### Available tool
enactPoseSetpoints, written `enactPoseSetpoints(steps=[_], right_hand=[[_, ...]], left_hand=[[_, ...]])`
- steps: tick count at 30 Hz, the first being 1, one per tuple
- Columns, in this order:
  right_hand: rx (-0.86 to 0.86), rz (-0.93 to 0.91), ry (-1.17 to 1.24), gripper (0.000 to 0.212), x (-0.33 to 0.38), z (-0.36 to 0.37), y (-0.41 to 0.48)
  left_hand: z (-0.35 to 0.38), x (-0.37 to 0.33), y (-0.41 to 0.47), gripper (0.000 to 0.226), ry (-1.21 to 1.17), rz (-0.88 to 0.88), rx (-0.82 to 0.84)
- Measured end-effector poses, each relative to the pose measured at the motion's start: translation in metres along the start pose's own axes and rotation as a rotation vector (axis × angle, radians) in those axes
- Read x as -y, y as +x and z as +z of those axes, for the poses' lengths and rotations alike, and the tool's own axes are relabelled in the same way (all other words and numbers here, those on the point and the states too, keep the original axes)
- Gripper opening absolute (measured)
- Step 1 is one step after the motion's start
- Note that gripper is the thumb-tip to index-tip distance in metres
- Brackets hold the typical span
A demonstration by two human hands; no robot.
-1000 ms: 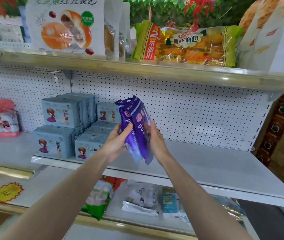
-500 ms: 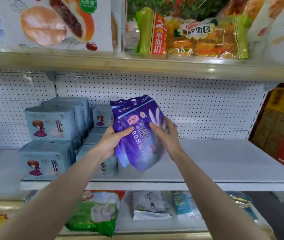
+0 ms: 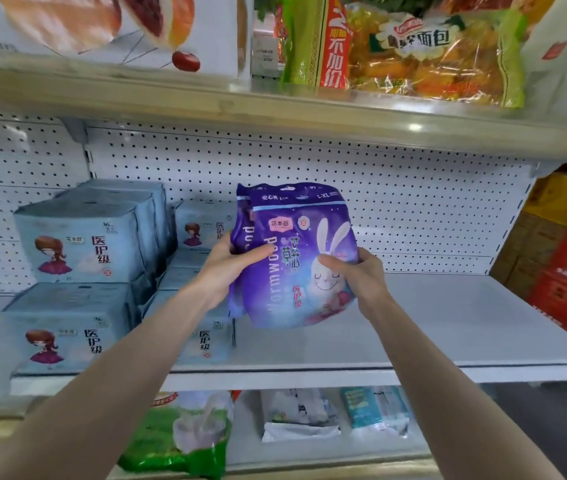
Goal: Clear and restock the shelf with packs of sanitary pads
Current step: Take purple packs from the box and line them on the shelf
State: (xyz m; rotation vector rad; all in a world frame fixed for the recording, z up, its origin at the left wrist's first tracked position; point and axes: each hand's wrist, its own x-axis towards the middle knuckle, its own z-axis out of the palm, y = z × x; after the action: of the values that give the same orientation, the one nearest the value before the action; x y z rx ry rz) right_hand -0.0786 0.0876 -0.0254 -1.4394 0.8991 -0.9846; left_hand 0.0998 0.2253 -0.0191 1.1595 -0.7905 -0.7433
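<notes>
Status: both hands are closed round the purple packs (image 3: 296, 265). Left hand (image 3: 230, 268) wraps the left edge, thumb across the front. Right hand (image 3: 354, 275) grips the right edge, thumb on the front too. Looks like two packs held together, the second peeking out behind on the left.

Packs are upright, print facing out, in the air over the shelf (image 3: 448, 323). They sit just right of the blue packs (image 3: 81, 244) and are not touching the shelf.

Step, as I read it: set them down right of the blue packs.
- Lower the bottom edge first and keep them vertical.
- Butt them against the blue packs for side support.
- They look like soft pouches, likely to slump or fan apart if freed early, so let go only once seated.
- Keep the print facing out.
</notes>
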Motion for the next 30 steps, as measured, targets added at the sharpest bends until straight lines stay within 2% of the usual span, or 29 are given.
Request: enactPoseSetpoints(steps=[2,4,8,13,18,27,30], right_hand=[[-0.023,0.0,0.032,0.034,-0.004,0.005,0.007],[-0.026,-0.011,0.043,0.031,-0.006,0.005,0.009],[-0.025,-0.012,0.056,0.034,-0.017,-0.002,0.026],[0.072,-0.017,0.065,0.044,-0.027,-0.002,0.053],[0.074,-0.008,0.037,0.044,-0.045,0.004,0.091],[0.103,-0.026,-0.109,0.042,-0.069,0.03,0.162],[0.086,-0.026,-0.118,0.044,-0.079,0.039,0.176]], left_hand=[[-0.005,0.005,0.009,0.075,0.114,0.022,-0.016],[-0.005,0.011,0.014,0.068,0.191,0.056,-0.064],[0.008,0.023,0.03,0.055,0.223,0.096,-0.151],[0.012,0.034,0.056,0.047,0.267,0.093,-0.168],[0.017,0.056,0.086,0.043,0.281,0.064,-0.196],[0.021,0.094,0.149,0.044,0.362,0.024,-0.43],[0.022,0.104,0.165,0.037,0.371,-0.004,-0.473]])
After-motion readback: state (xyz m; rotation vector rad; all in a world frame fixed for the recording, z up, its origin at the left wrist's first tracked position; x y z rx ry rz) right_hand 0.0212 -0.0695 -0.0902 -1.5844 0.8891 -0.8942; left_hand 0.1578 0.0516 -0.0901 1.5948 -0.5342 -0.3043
